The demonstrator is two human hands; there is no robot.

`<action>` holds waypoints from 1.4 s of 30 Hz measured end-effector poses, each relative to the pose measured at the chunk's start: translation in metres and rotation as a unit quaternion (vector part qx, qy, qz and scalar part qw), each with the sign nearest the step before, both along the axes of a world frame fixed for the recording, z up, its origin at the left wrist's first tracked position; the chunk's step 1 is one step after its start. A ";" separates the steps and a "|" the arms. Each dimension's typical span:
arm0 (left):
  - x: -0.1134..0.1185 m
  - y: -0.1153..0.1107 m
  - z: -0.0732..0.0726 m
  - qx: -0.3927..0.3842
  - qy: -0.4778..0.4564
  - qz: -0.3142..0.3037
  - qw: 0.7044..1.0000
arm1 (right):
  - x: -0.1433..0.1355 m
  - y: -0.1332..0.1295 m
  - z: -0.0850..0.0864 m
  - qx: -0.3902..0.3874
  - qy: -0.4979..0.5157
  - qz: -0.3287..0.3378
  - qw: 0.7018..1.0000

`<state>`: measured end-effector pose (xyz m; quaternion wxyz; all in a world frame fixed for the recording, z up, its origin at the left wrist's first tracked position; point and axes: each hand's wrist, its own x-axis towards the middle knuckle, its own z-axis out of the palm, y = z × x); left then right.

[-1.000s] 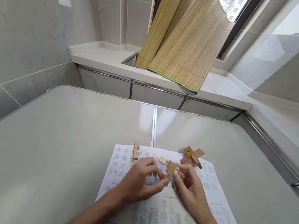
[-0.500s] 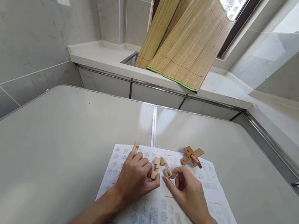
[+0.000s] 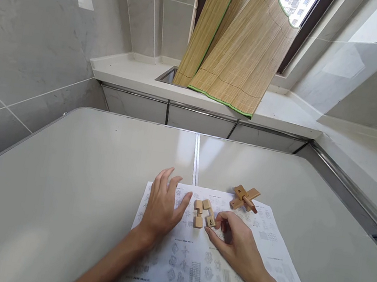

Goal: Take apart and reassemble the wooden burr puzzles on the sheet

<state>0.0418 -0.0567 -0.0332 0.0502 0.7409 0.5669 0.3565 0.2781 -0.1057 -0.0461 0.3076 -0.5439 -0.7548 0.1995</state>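
My left hand (image 3: 164, 206) is over the left part of the printed sheet (image 3: 186, 264), fingers spread, holding nothing. To its right lies a notched wooden puzzle piece (image 3: 198, 221), apart from the hand. Beside that piece is a second notched one marked 3 (image 3: 210, 221), slanting on the paper. My right hand (image 3: 238, 234) has its thumb and forefinger closed at the lower right end of this piece. Behind the right hand, several darker wooden pieces (image 3: 245, 198) lie crossed, one marked 2.
The sheet, covered in small diagrams, lies on a pale table (image 3: 61, 178) with a seam (image 3: 196, 159) down its far half. Beyond stand a white counter (image 3: 130, 74) with a sink corner (image 3: 166, 74) and a leaning bamboo mat (image 3: 233, 62). Tiled walls enclose both sides.
My left hand has let go of the left notched piece, moved up and left, and spread its fingers. A small block beyond it is now hidden. My right hand stays at the piece marked 3.
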 end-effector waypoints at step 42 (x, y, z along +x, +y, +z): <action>0.000 -0.011 0.020 -0.170 -0.098 -0.319 0.927 | 0.001 0.001 0.010 0.044 0.012 0.140 0.989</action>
